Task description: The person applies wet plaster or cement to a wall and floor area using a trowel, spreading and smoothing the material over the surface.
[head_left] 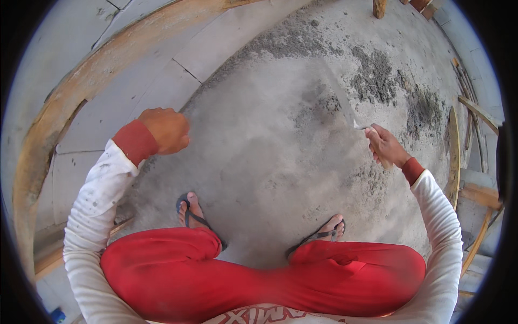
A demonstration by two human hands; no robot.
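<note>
My right hand (pixel 384 144) is closed round the handle of a trowel (pixel 358 126). The pale handle end shows below my fingers. Its blade points away from me over the grey cement floor (pixel 243 135) and blends into it, so its outline is hard to make out. Loose dark mortar (pixel 372 75) lies in rough patches beyond and to the right of the blade. My left hand (pixel 164 130) hangs in a fist near the block wall, with nothing visible in it; its curled fingertips are partly hidden.
A pale block wall (pixel 156 102) runs along the left, with a wooden beam (pixel 81 86) in front of it. At the right lie planks (pixel 453 156) and sticks (pixel 468 89). A wooden post (pixel 379 8) stands at the far edge. My sandalled feet (pixel 194 210) are on the floor.
</note>
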